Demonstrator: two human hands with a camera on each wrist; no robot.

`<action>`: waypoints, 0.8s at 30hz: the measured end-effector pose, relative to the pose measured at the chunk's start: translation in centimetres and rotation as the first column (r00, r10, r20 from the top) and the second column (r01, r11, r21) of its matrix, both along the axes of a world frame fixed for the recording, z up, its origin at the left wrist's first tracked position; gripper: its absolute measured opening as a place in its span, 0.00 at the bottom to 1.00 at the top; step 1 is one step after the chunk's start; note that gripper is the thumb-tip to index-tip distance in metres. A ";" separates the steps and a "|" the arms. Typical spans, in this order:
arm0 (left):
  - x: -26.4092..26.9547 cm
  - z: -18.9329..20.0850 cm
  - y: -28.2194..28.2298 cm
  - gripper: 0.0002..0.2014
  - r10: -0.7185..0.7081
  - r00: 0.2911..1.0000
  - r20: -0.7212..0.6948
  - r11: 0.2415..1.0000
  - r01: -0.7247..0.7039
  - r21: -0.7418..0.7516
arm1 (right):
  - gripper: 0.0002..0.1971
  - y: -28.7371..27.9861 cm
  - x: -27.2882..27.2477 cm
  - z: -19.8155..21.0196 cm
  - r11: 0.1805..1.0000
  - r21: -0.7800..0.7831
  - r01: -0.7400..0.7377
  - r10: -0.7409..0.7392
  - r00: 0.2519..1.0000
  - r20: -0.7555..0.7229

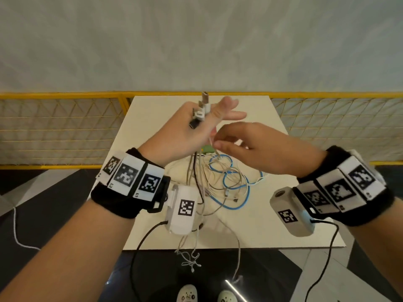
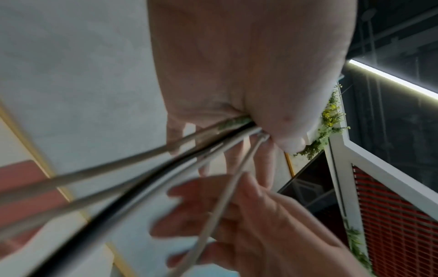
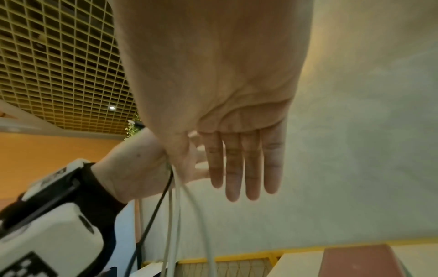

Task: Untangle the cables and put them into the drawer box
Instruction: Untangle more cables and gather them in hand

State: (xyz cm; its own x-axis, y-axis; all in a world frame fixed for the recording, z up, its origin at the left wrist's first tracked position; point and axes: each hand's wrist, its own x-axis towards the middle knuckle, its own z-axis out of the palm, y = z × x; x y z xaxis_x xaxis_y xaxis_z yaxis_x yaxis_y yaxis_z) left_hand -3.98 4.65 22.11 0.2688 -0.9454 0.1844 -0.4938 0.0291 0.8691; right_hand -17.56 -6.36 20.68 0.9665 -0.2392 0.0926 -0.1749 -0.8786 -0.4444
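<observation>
My left hand [image 1: 202,114] is raised over the cream table [image 1: 283,214], and its thumb and fingers grip a bunch of cable plugs [image 1: 201,110] that point upward. White, grey and black cords [image 2: 166,159] run down out of that grip. The right hand [image 1: 216,144] is just beside it, and its thumb and forefinger pinch a thin white cable [image 2: 227,191] below the left palm; its other fingers [image 3: 244,168] lie nearly straight. A tangle of blue, white and grey cables [image 1: 226,182] lies on the table under both hands. A few strands [image 1: 189,256] hang over the front edge.
A small green object [image 1: 207,149] shows under the hands. A yellow mesh fence [image 1: 65,127] runs behind the table before a grey wall. Dark floor and my shoes [image 1: 187,296] are below the table's front edge. Black cords [image 1: 141,247] trail from the wrist cameras.
</observation>
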 end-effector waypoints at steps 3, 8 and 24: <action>-1.2 0.3 0.0 0.18 -0.111 0.994 -0.015 0.992 0.111 0.063 | 0.16 0.9 0.2 -1.2 0.929 0.353 -0.107 0.110 0.994 0.012; -1.7 -0.8 -0.3 0.20 -0.099 0.995 -0.014 0.987 0.100 0.126 | 0.09 2.6 0.5 -2.8 0.677 0.707 -0.207 0.068 0.973 0.220; -1.3 -2.1 -0.1 0.22 0.052 0.995 -0.086 0.995 -0.044 0.095 | 0.10 3.1 2.3 -5.1 0.762 0.637 -0.118 -0.063 0.965 0.254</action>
